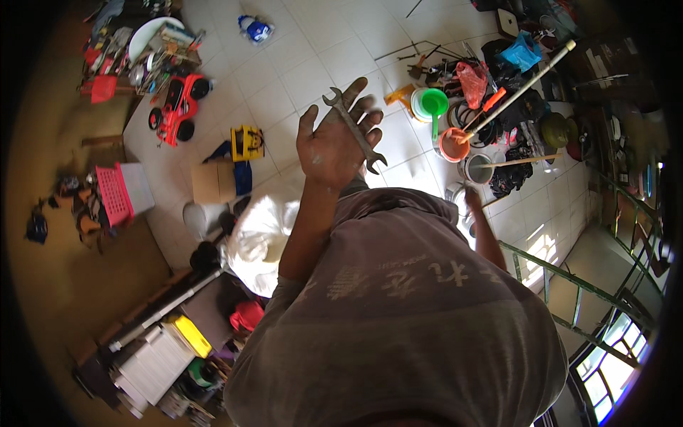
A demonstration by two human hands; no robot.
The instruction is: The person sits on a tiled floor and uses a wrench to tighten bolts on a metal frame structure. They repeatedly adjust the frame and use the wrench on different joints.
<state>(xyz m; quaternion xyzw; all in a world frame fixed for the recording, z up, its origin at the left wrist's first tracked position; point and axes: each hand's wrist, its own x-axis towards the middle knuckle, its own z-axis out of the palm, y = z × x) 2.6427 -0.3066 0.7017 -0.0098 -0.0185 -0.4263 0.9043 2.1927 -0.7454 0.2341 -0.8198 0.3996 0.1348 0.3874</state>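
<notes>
My left hand [326, 148] is raised in front of my chest, palm up. An open-ended wrench [354, 131] with a jaw at each end lies slantwise across its palm and fingers. The thumb stands apart, and the other fingers are loosely curled behind the metal. Down at my right side hangs my right hand [472, 200], small and dim. Its fingers cannot be made out. Near it are a grey bucket [475, 171] with a stick in it and a pale metal can [455, 191], partly hidden by my shirt.
Ahead to the right stand an orange bucket [452, 146] with a long pole and a green dipper [435, 104] on a white bucket. On the left are a red toy car [178, 110], a cardboard box [212, 181] and a pink basket [114, 196]. A green metal frame [562, 274] rises at right.
</notes>
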